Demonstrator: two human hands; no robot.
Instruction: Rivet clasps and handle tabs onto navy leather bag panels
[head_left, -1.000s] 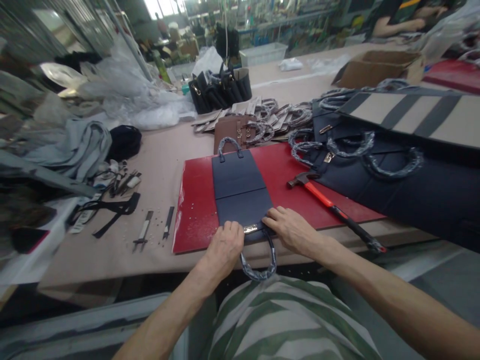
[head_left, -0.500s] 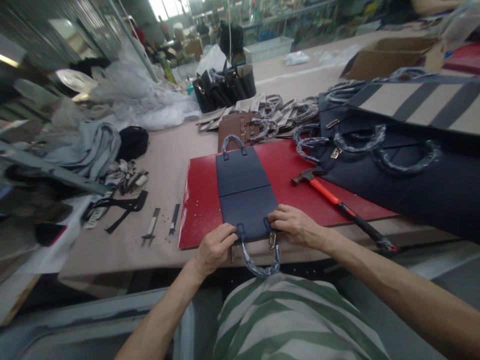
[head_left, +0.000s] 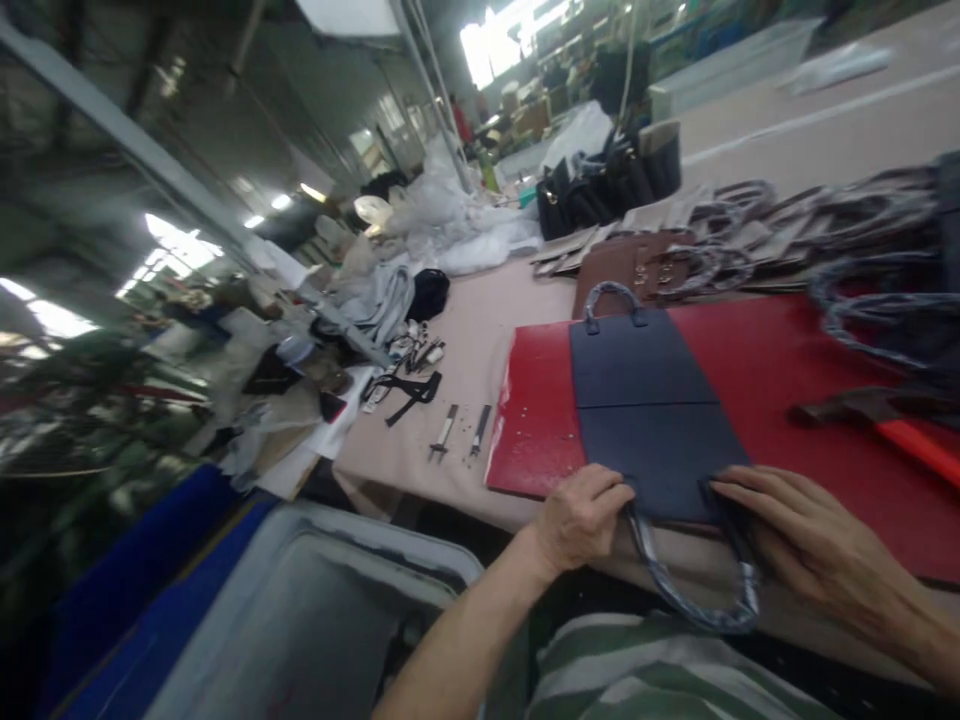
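Observation:
A flat navy bag panel (head_left: 651, 405) with a wrapped handle at each end lies on a red board (head_left: 765, 350) at the table's front edge. My left hand (head_left: 579, 517) is closed on the panel's near left corner, by the base of the near handle (head_left: 690, 590). My right hand (head_left: 814, 545) rests on the near right corner with fingers bent over the handle's other base. The near handle hangs off the table edge toward my striped shirt.
A hammer with an orange shaft (head_left: 892, 425) lies on the board at right. Small hand tools (head_left: 457, 432) and black straps (head_left: 409, 392) lie left of the board. A brown bag (head_left: 634, 270), stacked panels and black bags (head_left: 607, 185) sit behind. A grey bin (head_left: 315, 610) stands below left.
The view has swung to the left and tilted, bringing the grey bin into sight. Both hands stay on the panel's near edge; the metal clasp seen earlier is no longer visible.

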